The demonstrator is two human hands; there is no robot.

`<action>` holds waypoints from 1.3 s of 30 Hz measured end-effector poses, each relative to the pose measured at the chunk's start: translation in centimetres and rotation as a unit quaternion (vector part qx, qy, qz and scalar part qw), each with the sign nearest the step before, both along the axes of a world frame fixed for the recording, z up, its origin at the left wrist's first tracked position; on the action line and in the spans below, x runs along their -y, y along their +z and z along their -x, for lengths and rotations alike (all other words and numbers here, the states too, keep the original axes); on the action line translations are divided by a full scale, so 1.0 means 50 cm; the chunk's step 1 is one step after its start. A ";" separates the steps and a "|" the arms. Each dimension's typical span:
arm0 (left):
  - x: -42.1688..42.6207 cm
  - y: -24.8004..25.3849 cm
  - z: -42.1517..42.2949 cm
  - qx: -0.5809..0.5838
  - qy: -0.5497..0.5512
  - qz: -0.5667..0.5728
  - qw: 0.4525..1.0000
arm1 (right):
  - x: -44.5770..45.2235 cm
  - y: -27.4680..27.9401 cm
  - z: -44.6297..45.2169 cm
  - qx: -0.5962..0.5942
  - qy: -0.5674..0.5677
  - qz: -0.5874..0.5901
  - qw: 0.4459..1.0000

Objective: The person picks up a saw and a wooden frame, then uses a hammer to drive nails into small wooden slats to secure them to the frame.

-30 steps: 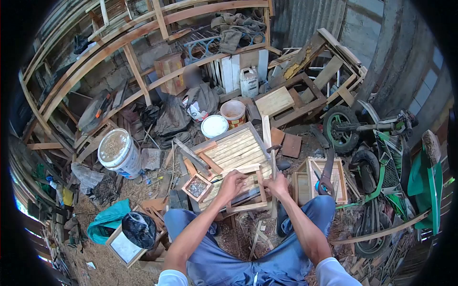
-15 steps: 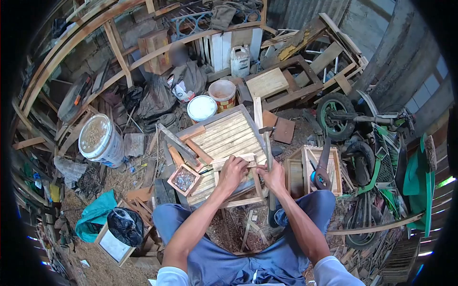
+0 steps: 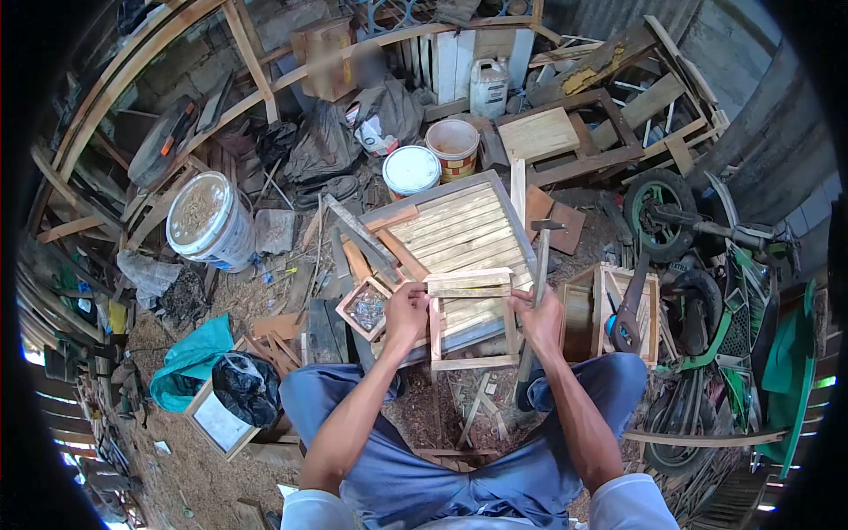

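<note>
A small rectangular wooden frame, with pale slats across its far end, is between my hands over a slatted wooden panel. My left hand is closed on the frame's far left corner. At the far right corner, my right hand has its fingertips against the frame. The same hand grips a hammer, its head pointing away from me and its handle running down past the palm. Left of the frame sits a small wooden box of nails, close to my left hand.
Wood offcuts lie on the panel's left side. White buckets stand behind it. To the right are an open wooden box with a handsaw on it and a green motorbike. A teal bag lies at left.
My left hand has gone from the middle of the frame's far end to its left corner. The frame sits squarer to me. My right hand keeps the hammer. The view has shifted.
</note>
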State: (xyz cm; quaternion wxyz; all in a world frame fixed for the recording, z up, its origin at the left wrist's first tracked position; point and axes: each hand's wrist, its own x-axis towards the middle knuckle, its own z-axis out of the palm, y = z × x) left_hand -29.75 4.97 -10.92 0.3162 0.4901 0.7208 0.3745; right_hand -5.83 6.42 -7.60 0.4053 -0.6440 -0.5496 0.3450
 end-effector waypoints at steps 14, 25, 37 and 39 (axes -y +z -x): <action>0.003 -0.012 -0.004 0.116 0.048 0.051 0.991 | -0.009 -0.030 0.008 0.006 -0.044 -0.022 0.999; 0.005 -0.021 -0.013 0.120 0.074 0.023 0.990 | -0.016 -0.046 0.007 0.001 -0.031 -0.016 0.999; -0.002 -0.047 -0.004 0.063 0.056 -0.011 0.996 | -0.008 -0.036 0.009 0.008 -0.034 0.001 0.999; -0.002 -0.043 -0.005 0.060 0.053 -0.010 0.997 | -0.005 -0.030 0.009 0.033 -0.036 -0.002 0.999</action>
